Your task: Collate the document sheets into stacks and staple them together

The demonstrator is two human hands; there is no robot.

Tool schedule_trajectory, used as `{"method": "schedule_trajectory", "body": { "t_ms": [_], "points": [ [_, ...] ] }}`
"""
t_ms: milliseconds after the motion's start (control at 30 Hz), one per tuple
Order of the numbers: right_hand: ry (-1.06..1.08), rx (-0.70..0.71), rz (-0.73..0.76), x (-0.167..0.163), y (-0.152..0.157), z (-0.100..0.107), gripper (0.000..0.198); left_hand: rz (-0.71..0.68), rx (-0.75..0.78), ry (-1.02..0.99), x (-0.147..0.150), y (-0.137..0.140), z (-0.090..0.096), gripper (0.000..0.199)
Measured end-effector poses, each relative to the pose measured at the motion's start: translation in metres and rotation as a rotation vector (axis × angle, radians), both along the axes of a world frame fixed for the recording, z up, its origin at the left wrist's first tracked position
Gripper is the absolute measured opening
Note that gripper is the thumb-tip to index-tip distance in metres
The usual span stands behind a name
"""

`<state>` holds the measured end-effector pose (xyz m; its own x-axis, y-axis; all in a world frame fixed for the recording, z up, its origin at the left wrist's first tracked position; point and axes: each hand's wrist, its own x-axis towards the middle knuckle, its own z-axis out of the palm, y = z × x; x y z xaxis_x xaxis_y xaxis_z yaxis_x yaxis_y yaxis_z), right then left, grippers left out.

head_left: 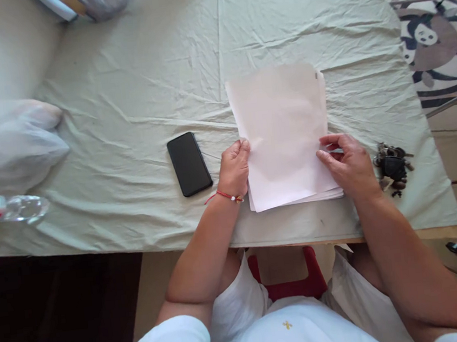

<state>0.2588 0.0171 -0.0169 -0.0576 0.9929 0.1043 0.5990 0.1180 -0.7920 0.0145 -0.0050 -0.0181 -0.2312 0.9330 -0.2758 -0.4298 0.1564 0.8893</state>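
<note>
A stack of white paper sheets (282, 138) lies on the table in front of me, its sheets slightly out of line at the edges. My left hand (235, 167) is closed on the left edge of the paper, thumb on top. At the right edge, my right hand (348, 164) has its thumb and fingers closed around the paper's side. A small dark mark shows near the top right corner of the sheets. The black phone (189, 164) lies to the left of my left hand. Beside my right hand rests a bunch of keys (393, 164).
A wrinkled pale green cloth (142, 93) covers the table. On the left are a white plastic bag (9, 145) and a clear bottle (24, 207) on its side. Below the table's front edge shows a red stool (293, 288). Metal frames stand past the right edge.
</note>
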Motion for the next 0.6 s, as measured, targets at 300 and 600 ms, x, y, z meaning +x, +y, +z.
{"method": "schedule_trajectory", "body": {
  "t_ms": [300, 600],
  "points": [
    [0.251, -0.056, -0.071, 0.000, 0.007, -0.022, 0.066, 0.002, 0.079, 0.009, -0.005, 0.000, 0.011, 0.039],
    [0.143, -0.077, 0.075, 0.003, 0.004, -0.004, 0.041, 0.169, 0.085, -0.014, -0.011, 0.006, 0.012, 0.033]
  ]
}}
